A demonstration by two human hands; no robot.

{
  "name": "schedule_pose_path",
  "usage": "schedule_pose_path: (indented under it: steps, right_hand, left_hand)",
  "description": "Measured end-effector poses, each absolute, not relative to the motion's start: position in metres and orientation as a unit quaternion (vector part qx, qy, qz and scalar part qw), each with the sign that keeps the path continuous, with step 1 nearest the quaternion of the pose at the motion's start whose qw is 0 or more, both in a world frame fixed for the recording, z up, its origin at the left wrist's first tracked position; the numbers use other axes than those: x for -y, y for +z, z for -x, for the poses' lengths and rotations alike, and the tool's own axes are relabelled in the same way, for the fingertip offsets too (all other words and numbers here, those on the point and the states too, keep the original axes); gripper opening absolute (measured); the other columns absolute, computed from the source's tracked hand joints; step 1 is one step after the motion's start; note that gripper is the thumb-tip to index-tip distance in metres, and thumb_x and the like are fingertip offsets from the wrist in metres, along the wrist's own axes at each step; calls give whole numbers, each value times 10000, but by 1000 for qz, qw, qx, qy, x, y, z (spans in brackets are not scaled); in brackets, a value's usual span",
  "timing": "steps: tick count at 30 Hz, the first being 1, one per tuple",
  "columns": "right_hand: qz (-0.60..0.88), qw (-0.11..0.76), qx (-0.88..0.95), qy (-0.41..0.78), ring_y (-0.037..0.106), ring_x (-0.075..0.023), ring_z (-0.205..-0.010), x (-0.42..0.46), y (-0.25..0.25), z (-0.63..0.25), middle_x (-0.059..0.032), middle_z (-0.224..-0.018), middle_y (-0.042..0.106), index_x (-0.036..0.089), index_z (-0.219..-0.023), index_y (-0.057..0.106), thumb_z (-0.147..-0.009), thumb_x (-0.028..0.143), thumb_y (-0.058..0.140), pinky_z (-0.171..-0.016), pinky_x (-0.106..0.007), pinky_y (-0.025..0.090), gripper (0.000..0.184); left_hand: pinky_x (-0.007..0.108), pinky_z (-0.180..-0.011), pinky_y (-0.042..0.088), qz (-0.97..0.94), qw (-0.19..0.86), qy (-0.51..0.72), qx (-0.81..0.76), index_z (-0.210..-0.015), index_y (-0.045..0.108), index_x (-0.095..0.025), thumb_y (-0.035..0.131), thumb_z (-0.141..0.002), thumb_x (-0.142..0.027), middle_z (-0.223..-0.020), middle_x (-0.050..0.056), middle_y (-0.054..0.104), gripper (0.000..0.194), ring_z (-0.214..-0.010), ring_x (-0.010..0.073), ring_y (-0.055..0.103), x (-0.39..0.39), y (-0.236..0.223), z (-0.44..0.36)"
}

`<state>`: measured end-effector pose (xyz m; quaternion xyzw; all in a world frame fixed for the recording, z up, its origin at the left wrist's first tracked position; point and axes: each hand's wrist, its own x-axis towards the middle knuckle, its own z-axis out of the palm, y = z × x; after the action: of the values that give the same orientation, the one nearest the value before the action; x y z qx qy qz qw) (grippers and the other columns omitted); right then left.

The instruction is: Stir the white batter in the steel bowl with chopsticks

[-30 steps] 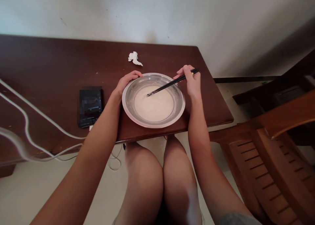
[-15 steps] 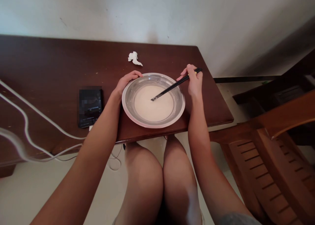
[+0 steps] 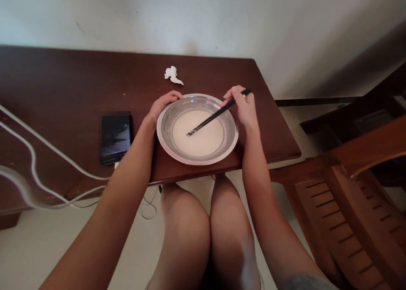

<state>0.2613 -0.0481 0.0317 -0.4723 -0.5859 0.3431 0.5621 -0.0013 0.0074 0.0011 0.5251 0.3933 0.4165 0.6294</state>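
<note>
A wide metal bowl (image 3: 229,148) stands at the front edge of the dark wooden table, holding a pale, creamy liquid (image 3: 203,142). My left hand (image 3: 163,106) grips the bowl's left rim, its fingers curled along the edge and partly hidden. Black chopsticks (image 3: 218,112) are in my right hand (image 3: 243,106), whose fingers are closed round their upper end above the bowl's right side. The chopstick tips are at the liquid, left of its middle, with some of the pale stuff on them.
Crumpled white tissue (image 3: 173,75) lies behind the bowl. On the left are a phone (image 3: 116,138) and white cables (image 3: 53,148) that run over the table's edge (image 3: 177,179). A slatted wooden chair (image 3: 336,214) stands at the right, and a wall (image 3: 190,19) rises behind.
My right hand and the chopsticks have moved left, and the tips have shifted left and slightly nearer to me in the liquid. My left hand and the bowl have stayed put.
</note>
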Motion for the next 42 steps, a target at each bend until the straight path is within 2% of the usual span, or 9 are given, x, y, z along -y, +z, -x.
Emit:
schedule_pose_path:
  steps: [6,12,18,23,26,29,34,37,42]
  right_hand:
    - [479,608,554,308,629,-103,-600,46,31,-264,10,-613,644,220,-724,587,-839,679,428,-588,-261,501,499]
    - [468,560,593,340,644,-108,-620,49,32,-260,15,-625,662,225,-750,617,-827,658,485,-621,-268,524,459]
    - [457,629,552,302,622,-98,-535,46,30,-266,29,-555,635,221,-719,596,-814,705,440,-550,-254,495,517]
    - [445,574,599,337,642,-94,-561,48,32,-261,36,-584,667,221,-735,622,-791,686,507,-563,-247,508,483]
    - [448,599,583,317,631,-86,-549,47,32,-262,44,-574,655,225,-757,620,-798,681,501,-553,-238,495,473]
    - [457,619,561,305,616,-88,-518,46,32,-265,44,-521,608,220,-696,590,-803,717,438,-550,-248,495,531]
    - [444,559,608,348,640,-91,-570,49,33,-260,38,-576,652,219,-717,629,-799,677,507,-601,-256,521,481]
    - [455,584,587,326,643,-91,-575,48,33,-261,38,-580,652,220,-750,633,-805,681,491,-613,-257,523,485]
    - [458,601,568,326,619,-96,-510,47,32,-264,38,-501,585,213,-650,590,-800,716,451,-573,-268,517,543]
  left_hand:
    - [226,-634,480,-510,635,424,-396,-731,657,-190,547,-748,-183,-703,5,630,112,-653,120,579,-8,1,1]
    - [257,-669,477,-532,626,415,-391,-763,642,-191,529,-766,-200,-721,12,625,114,-685,137,601,-9,-2,3]
    - [206,-598,452,-512,640,421,-388,-749,638,-180,537,-758,-175,-698,-5,609,102,-615,93,557,-8,0,2]
    - [194,-599,448,-507,648,423,-381,-769,643,-170,532,-761,-166,-717,-8,618,111,-619,87,557,-7,0,2]
    - [193,-599,443,-508,647,424,-378,-758,648,-168,540,-763,-162,-722,-6,622,109,-625,85,557,-8,-1,2]
    - [199,-616,444,-509,645,425,-379,-750,648,-167,539,-760,-152,-727,-7,621,111,-634,86,558,-9,-1,2]
    - [211,-624,436,-505,647,423,-384,-759,647,-165,531,-770,-153,-726,-7,612,118,-633,91,550,-8,1,1]
    - [209,-632,435,-506,647,425,-380,-759,649,-163,530,-771,-148,-735,-6,613,121,-642,91,548,-8,0,2]
    - [183,-629,430,-504,638,440,-381,-712,635,-159,523,-753,-110,-744,-14,595,129,-654,74,539,-8,0,2]
